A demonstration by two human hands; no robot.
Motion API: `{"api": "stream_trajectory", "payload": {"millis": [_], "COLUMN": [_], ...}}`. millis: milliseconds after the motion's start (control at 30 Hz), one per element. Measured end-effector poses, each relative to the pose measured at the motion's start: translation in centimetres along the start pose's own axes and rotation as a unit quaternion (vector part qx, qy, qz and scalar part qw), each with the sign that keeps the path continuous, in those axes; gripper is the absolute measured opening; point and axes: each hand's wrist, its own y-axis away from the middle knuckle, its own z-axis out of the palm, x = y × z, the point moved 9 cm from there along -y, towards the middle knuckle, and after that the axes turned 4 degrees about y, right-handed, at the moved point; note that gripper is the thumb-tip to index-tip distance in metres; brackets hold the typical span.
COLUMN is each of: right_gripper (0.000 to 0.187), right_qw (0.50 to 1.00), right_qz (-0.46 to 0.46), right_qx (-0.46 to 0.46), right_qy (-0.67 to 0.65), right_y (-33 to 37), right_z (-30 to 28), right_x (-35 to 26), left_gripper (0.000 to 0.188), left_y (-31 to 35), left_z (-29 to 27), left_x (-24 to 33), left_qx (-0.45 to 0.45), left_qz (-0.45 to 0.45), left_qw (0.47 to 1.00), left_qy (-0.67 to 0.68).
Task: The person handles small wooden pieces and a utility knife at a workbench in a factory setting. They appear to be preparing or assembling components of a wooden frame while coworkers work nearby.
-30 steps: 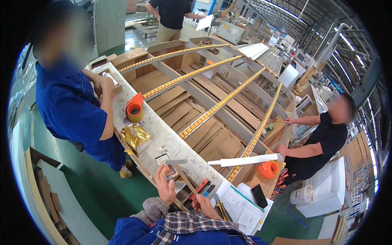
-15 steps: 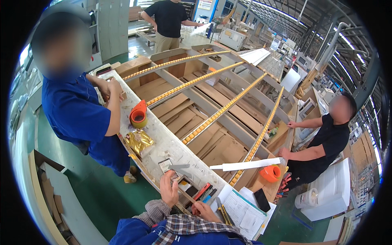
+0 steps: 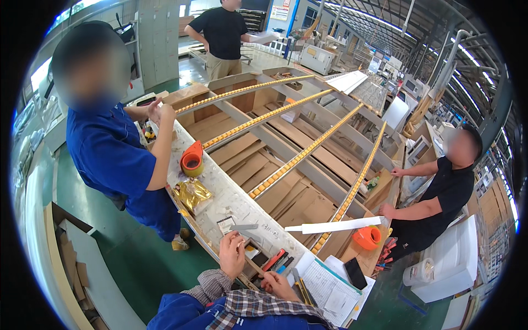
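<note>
Grey and flat, a small metal piece (image 3: 243,226) lies on the pale surface (image 3: 231,203) just beyond my left hand (image 3: 232,254), whose grip looks loosely curled with fingertips reaching toward it, while my right hand (image 3: 278,284) rests half-closed on nothing beside the red-handled tools (image 3: 273,259).

A crumpled gold foil package (image 3: 191,193) lies on the pale bench (image 3: 231,204), beside orange tape dispenser (image 3: 192,159).

Orange tape dispenser (image 3: 192,159), gold crinkled bag (image 3: 191,192), blue-and-brown plaid sleeves (image 3: 258,305), yellow roller rails (image 3: 300,158).
</note>
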Motion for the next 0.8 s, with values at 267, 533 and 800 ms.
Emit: {"api": "stream_trajectory", "payload": {"millis": [267,533,800], "right_gripper": [0.033,0.037,0.037], "right_qw": [1.0,1.0,1.0], "right_qz": [-0.007,-0.016,-0.018], "right_qx": [0.004,-0.001,0.001], "right_qy": [0.009,0.009,0.017], "right_y": [0.2,0.3,0.4], "right_z": [-0.3,-0.2,-0.2], "right_x": [-0.1,-0.2,-0.7], "left_gripper": [0.019,0.021,0.021], "left_y": [-0.2,0.4,0.3], "left_z": [-0.5,0.2,0.2], "left_x": [1.1,-0.1,-0.3], "left_qx": [-0.001,-0.012,-0.003], "left_qz": [0.013,0.026,0.02], "left_qw": [1.0,0.999,0.998], "left_qy": [0.013,0.033,0.055]}}
